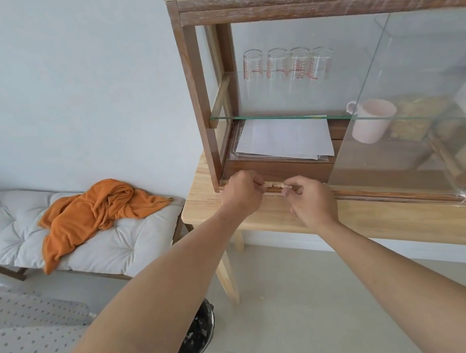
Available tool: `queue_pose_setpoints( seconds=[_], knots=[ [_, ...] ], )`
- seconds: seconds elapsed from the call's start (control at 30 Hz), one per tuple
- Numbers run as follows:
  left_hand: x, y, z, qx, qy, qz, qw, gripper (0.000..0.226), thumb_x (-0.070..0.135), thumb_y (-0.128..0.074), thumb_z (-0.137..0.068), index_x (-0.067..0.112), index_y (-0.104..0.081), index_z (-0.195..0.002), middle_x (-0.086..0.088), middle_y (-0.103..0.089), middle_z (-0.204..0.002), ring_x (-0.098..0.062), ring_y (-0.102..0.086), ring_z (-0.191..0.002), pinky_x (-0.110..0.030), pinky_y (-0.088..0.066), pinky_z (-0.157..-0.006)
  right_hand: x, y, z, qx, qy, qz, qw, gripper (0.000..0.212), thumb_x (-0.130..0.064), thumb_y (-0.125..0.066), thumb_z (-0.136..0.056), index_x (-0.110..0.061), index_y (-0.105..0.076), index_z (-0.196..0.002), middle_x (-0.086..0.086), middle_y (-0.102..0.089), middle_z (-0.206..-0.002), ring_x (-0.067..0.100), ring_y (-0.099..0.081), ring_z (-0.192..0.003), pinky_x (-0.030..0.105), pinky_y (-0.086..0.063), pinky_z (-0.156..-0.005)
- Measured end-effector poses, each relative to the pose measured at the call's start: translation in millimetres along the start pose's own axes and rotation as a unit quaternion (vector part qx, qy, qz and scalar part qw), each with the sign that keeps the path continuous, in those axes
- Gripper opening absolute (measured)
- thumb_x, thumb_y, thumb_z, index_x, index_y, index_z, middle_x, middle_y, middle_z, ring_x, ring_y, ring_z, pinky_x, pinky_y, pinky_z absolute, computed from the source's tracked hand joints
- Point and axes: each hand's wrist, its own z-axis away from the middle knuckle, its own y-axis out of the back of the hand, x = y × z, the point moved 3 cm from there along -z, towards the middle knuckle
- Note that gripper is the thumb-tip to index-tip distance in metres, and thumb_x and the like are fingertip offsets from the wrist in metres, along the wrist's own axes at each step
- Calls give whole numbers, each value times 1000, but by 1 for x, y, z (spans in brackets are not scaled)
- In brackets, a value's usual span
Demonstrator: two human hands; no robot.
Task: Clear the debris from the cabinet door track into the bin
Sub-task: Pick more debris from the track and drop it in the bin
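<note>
Bin (199, 331) on floor, partly hidden under left arm. Both hands at the track (389, 195) on the cabinet's (198, 98) front bottom edge. Left hand (242, 191) and right hand (311, 200) curled, fingertips pinched at debris (274, 184) lying in the track between them. Behind: papers (283, 138), mug (372, 124), glasses (288, 65).

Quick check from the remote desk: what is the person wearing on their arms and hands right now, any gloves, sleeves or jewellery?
Nothing worn shows. The left hand and right hand are bare, without gloves, rings or watch, and both forearms are uncovered down to the frame's edge, with no sleeves in view.
</note>
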Motion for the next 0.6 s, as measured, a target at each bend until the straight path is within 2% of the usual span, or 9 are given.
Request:
queue_pose_setpoints(
  seconds=[0.13, 0.3, 0.43, 0.6],
  knots=[
    [3, 3, -4, -20, 3, -15, 1000, 14, 17, -68, -94, 27, -77, -88, 5, -74, -101, -21, -68, -95, -38, -59, -78, -1, -1, 3, 5, -19, -51, 999, 5, -34, -68, -101, -33, -72, -99, -2, -75, -60, 20, -75, -65, 40, -61, -74],
    [4, 5, -3, -29, 2, -22, 999, 22, 11, -62, -92, 24, -76, -81, 7, -72, -96, -21, -67, -89, -37, -59, -73, -3, 1, 10, 10, -11, -59, 998, 3, -34, -68, -102, -33, -71, -100, -2, -75, -60, 21, -76, -65, 43, -63, -75],
    [-11, 11, 14, -6, 1, 28, 1000, 14, 12, -66, -90, 23, -72, -82, 10, -67, -86, -19, -66, -88, -31, -53, -70, -4, -2, 21, -4, 1, -79, 997, 2, -32, -71, -100, -31, -73, -99, -3, -77, -67, 23, -77, -62, 46, -64, -70],
    [-62, 30, 53, 18, 18, 73, 997, 14, 13, -65, -91, 23, -71, -84, 12, -67, -84, -15, -63, -83, -27, -46, -61, -16, -31, 55, -42, 30, -85, 995, 15, -46, -73, -98, -32, -73, -95, -7, -75, -61, 12, -67, -51, 36, -55, -59]
  ],
)
